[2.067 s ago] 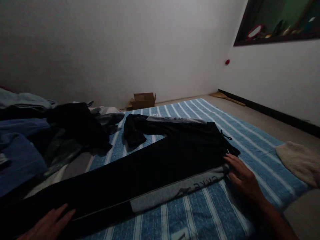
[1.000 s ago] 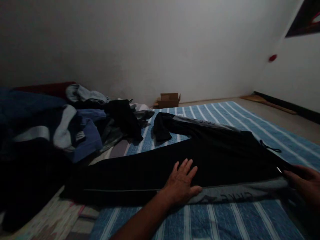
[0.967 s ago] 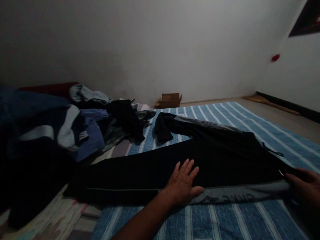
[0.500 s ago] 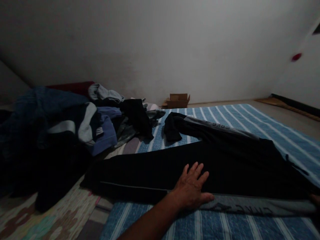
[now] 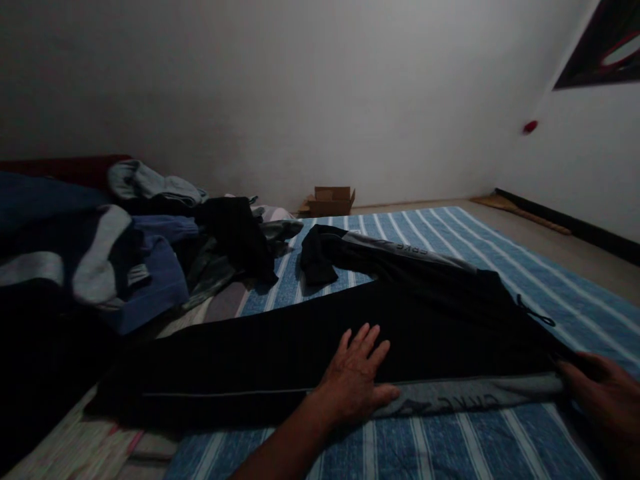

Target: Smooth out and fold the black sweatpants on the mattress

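Plainly, the black trousers (image 5: 425,327) lie spread across the blue striped sheet (image 5: 565,293), the near leg running straight out past the sheet's left edge onto a patterned cloth (image 5: 65,447). The far leg lies farther back on the sheet, its end bent toward the near side. A grey lettered panel (image 5: 480,393) runs along the trousers' side, close to the sheet's near edge, and a drawstring (image 5: 537,312) rests at the waist, on the sheet's right part. The left hand (image 5: 353,383) presses flat on the near leg above the sheet, fingers spread wide. The right hand (image 5: 603,393), at the sheet's right side, has its fingers closed on the waistband. A heap of clothes (image 5: 235,230) sits left of the sheet, and a cardboard box (image 5: 333,203) stands just beyond its far edge
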Motion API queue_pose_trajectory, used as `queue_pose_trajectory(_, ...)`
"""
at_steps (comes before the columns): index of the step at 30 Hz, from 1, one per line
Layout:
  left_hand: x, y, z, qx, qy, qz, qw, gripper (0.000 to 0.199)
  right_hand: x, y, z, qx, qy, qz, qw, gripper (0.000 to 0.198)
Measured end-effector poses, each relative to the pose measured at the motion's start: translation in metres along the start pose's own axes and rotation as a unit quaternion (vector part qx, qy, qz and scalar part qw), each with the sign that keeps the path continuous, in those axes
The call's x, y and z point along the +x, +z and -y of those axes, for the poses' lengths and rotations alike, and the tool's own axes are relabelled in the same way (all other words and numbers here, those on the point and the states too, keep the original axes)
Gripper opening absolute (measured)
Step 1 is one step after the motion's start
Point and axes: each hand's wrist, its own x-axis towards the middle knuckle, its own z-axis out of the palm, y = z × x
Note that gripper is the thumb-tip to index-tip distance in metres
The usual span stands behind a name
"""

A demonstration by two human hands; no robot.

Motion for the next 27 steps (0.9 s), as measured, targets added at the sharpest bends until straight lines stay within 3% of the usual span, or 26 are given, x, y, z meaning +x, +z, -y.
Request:
queue_pose_trajectory(2,0.000,-0.001,-0.001,0.005,-0.005,0.007,1.000,0.075,-0.004,-0.008,0.010,0.036,0.057,0.031,0.997,0.049)
queue_pose_trajectory(4,0.001,-0.001,0.000,0.008,-0.003,0.003,1.000,0.075,-0.008,-0.013,0.017,0.053,0.073,0.041,0.995,0.050)
queue_pose_trajectory(9,0.003,0.002,0.004,0.018,-0.001,-0.006,1.000,0.075,-0.012,-0.011,0.019,0.062,0.041,0.018,0.997,0.046)
queue_pose_trajectory(19,0.005,0.007,0.009,0.022,0.010,-0.028,0.999,0.074,-0.009,-0.006,0.013,0.013,-0.005,0.044,0.999,0.050)
queue_pose_trajectory(23,0.004,0.002,0.007,0.022,0.004,-0.017,1.000,0.074,-0.021,-0.016,0.028,-0.066,-0.115,-0.065,0.989,0.059)
queue_pose_trajectory(27,0.004,-0.001,0.005,0.028,-0.003,-0.008,1.000,0.073,-0.036,-0.023,0.060,0.021,-0.275,-0.127,0.953,0.042)
